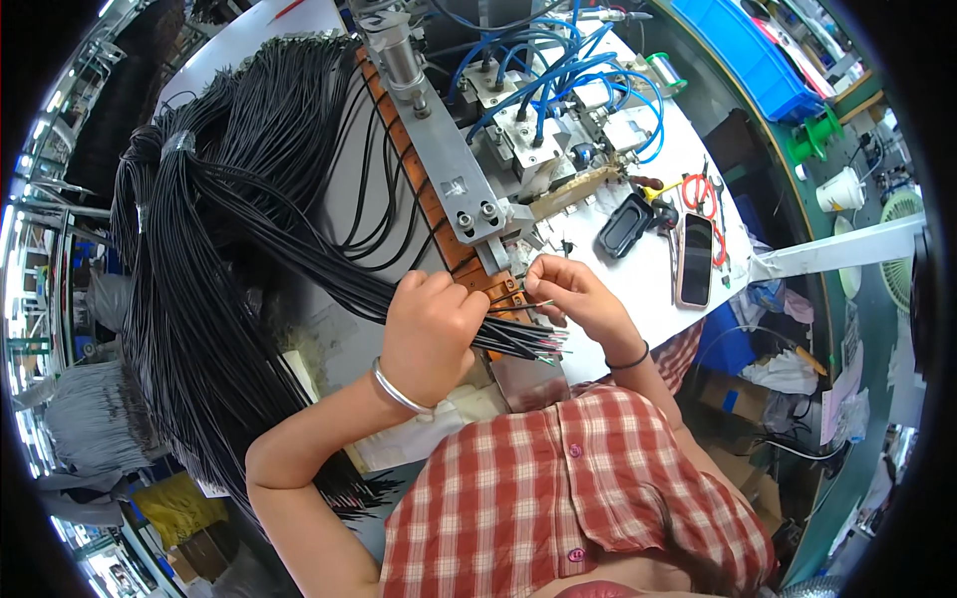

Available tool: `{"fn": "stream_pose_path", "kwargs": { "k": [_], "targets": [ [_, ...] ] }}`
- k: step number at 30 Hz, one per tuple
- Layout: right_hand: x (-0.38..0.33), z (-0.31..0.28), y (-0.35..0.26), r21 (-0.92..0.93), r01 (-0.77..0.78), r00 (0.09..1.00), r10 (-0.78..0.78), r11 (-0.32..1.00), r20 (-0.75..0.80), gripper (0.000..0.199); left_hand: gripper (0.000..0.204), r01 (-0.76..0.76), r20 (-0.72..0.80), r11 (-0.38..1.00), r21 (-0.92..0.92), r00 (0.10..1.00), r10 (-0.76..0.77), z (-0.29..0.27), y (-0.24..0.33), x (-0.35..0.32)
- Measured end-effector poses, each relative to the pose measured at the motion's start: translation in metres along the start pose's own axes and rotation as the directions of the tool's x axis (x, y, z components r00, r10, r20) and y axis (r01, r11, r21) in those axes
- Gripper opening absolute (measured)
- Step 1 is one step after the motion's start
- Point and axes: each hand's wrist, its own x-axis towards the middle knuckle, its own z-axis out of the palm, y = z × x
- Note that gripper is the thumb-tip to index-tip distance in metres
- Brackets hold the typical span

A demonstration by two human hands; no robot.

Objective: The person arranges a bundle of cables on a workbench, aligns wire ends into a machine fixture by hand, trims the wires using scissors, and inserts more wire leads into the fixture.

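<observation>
1. Here, your left hand (434, 324) is closed around the black cable bundle (510, 337).
2. Your right hand (578, 296) has its fingertips narrowed near one cable end (520, 306); whether they grip it, I cannot tell.
3. The bundle crosses the orange rail (417, 179) at its near end.

Open lane at three o'clock off right hand (566, 292), bare white desk (643, 289) running up to phone (695, 259)! Black tray (626, 225) blocks toward two, blue tubes (570, 55) crowd twelve to one. Left hand (432, 321): steel bar (439, 159) looms at twelve, thick black cables (189, 249) wall off ten, loose strands (361, 194) cross gap at eleven.
</observation>
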Motion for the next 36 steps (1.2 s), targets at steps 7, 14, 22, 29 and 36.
{"fn": "stream_pose_path", "kwargs": {
  "k": [7,14,22,29,36],
  "targets": [
    [-0.004,0.007,0.001,-0.16,0.037,0.982,-0.066,0.986,-0.18,0.005,0.028,-0.039,-0.038,0.999,0.021,0.998,0.04,0.01,-0.005,0.001],
    [-0.016,0.01,-0.009,-0.1,0.149,0.972,-0.164,0.984,-0.17,0.01,0.022,-0.05,-0.047,0.998,-0.045,0.998,0.048,0.003,-0.001,0.003],
    [-0.014,0.017,-0.008,-0.039,0.164,0.965,-0.168,0.986,-0.2,0.009,0.03,0.011,-0.028,0.996,-0.09,1.0,-0.014,0.003,-0.001,0.002],
    [-0.016,0.011,-0.013,0.06,0.065,0.998,-0.065,0.996,0.003,0.008,0.026,-0.03,-0.036,0.993,-0.113,0.999,0.026,-0.001,-0.002,0.003],
    [-0.013,0.013,-0.012,0.114,0.117,0.991,-0.109,0.987,-0.075,0.009,0.023,-0.052,-0.033,0.992,-0.111,0.998,0.048,0.003,-0.001,0.004]
  ]
}}
